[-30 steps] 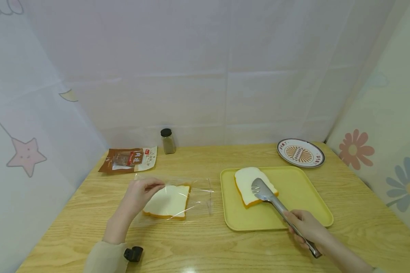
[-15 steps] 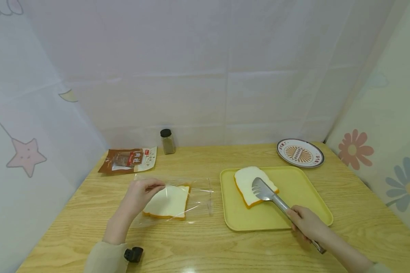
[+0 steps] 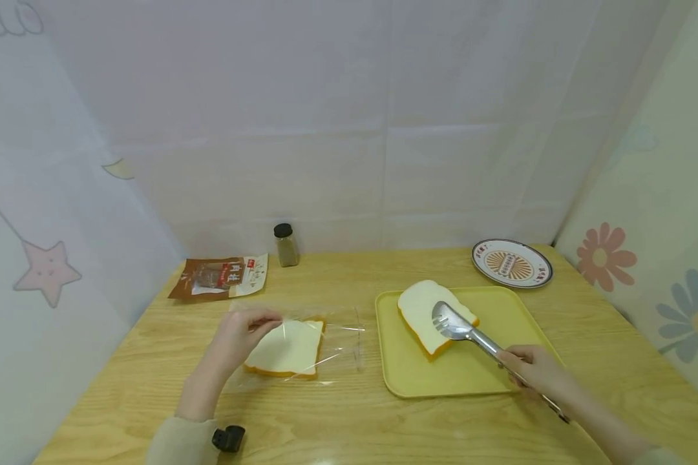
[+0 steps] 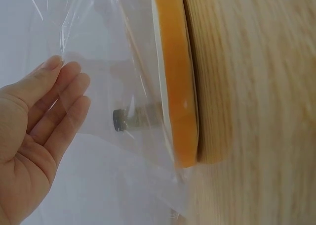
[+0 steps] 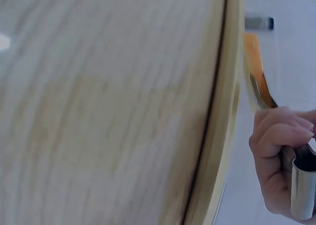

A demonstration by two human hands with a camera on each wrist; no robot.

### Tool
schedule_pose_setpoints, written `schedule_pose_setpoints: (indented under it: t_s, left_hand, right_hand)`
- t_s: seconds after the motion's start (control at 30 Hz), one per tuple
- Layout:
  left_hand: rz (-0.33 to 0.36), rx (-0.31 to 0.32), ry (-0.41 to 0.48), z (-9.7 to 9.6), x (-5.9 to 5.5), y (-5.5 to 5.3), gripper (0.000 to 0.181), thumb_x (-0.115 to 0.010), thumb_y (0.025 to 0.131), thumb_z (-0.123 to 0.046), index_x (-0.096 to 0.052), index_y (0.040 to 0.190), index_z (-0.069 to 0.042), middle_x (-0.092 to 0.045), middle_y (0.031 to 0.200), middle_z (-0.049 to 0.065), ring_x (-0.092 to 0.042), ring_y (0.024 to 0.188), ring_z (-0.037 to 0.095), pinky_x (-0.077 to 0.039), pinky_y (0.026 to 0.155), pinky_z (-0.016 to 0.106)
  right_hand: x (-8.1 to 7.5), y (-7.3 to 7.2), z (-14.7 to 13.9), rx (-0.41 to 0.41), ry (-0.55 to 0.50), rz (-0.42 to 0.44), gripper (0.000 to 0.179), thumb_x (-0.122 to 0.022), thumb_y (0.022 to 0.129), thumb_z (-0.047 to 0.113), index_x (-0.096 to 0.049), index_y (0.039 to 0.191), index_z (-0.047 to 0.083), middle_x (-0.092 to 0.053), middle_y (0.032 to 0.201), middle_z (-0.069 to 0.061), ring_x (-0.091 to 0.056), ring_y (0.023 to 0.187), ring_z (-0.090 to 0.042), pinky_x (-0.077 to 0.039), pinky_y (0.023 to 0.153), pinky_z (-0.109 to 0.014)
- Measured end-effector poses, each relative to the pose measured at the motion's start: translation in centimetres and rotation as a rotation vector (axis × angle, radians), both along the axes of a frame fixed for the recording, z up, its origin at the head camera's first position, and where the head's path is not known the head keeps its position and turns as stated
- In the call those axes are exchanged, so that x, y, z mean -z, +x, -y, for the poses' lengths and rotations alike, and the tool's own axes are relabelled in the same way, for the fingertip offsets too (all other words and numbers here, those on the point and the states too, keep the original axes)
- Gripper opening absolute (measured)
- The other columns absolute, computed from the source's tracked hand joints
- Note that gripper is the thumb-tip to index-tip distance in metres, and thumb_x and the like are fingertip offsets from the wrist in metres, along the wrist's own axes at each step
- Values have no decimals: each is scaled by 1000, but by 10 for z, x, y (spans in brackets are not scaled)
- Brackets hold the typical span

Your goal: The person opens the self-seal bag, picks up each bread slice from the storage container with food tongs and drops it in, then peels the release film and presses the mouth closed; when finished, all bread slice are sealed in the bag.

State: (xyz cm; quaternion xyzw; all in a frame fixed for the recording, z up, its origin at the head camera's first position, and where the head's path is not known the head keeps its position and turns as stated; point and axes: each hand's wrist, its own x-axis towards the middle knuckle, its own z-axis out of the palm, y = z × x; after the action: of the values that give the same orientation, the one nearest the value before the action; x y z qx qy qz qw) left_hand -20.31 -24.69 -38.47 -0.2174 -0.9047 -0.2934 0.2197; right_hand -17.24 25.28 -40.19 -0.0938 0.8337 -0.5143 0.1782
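My left hand pinches the upper layer of a clear plastic bag between thumb and forefinger, lifting it. Inside the bag, a white bread slice with an orange crust lies on the table. My right hand grips metal serving tongs around the handle. The tongs' slotted head lies over a second bread slice at the yellow tray; their lower arm is hidden beneath that slice. In the right wrist view, the tongs' tip meets the orange crust.
A brown and white food packet lies at the back left, beside a small black-capped jar. A round patterned plate sits behind the tray at the right. White cloth walls stand around the wooden table.
My right hand has moved slightly right and up with the tongs, and the slice under them has turned and shifted a little on the tray. My left hand holds its place.
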Motion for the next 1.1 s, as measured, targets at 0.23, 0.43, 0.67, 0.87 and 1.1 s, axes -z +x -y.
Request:
schedule_pose_setpoints:
  t_s: [0.23,0.43,0.67,0.87,1.1]
  left_hand:
    - [14,-10,5,-1,0,1,9,-70,82,-4,-75,88,-7,-74,85,3,-70,76,18,-58,65,23]
    - [-19,-14,3,-2,-2,1,9,-71,81,-3,-75,87,-7,-74,86,4,-70,77,18,-58,65,23]
    - [-45,22,17,-1,-2,3,9,-71,79,0,-75,86,-6,-73,84,5,-70,75,19,-58,64,23]
    - [-35,32,9,0,-2,3,9,-72,79,-1,-75,86,-6,-73,85,5,-70,75,18,-57,64,20]
    - [-22,33,10,0,-1,2,9,-72,79,-2,-75,87,-5,-73,84,5,-70,75,18,-57,64,20]
  right_hand:
    - [-16,-7,-24,-82,-55,168,45,-42,101,35,-55,107,-8,-51,66,2,-36,41,-3,-33,37,-16]
    - [-30,-13,-28,-224,-118,201,42,-40,102,29,-53,109,-10,-50,68,3,-37,43,-2,-32,37,-19]
    - [-36,-22,-15,-344,-98,213,44,-39,103,28,-51,106,-14,-49,67,3,-36,42,-2,-31,36,-19]
    - [-40,-32,-8,-432,-102,237,44,-38,103,23,-50,107,-19,-47,64,5,-36,40,1,-31,36,-15]
    - [-40,-44,-3,-516,-144,234,38,-39,103,19,-53,100,-16,-48,63,6,-37,38,2,-28,33,-16]
